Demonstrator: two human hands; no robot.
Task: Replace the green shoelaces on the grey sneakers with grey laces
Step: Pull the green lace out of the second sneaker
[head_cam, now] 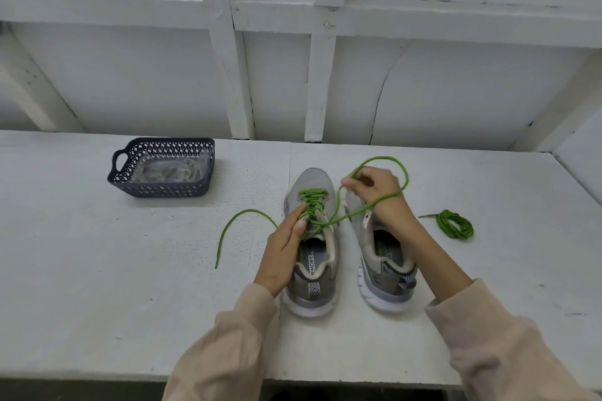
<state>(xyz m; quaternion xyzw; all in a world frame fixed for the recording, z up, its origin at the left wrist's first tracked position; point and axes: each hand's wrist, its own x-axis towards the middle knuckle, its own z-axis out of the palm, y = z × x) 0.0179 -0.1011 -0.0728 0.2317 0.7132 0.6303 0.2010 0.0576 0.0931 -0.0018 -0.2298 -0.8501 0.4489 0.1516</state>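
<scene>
We are unlacing the left sneaker (311, 286), which stands mid-bench just beside its pair, still carrying its green lace (386, 158) through the far eyelets. One loose end (247, 211) trails off left across the white bench (97, 270). Our left hand (286, 244) lies over the lacing, fingers fairly straight along the crossings, and seems to press the shoe down rather than pinch. Our right hand (374, 192), fingers curled, pinches the other run of the lace, which rises from the eyelets in a loop around the wrist.

To do this well, we judge we should keep the left fingers just near-side of the crossing being freed, so the shoe stays put. We should pull each crossing loose in turn instead of hauling the whole length, and shake the loop off the wrist before it snags. That side then wants drawing out evenly with the trailing end.

Far left, the dark basket (163, 189) holds a pale bundle (169, 169) under something clear. It may be the grey laces, but we cannot be sure. Our left fingers hide the eyelets being worked. The right hand covers the front of the right sneaker (391, 273), so we only suppose it is bare. That would fit the coiled green lace (446, 221) lying to its right.
</scene>
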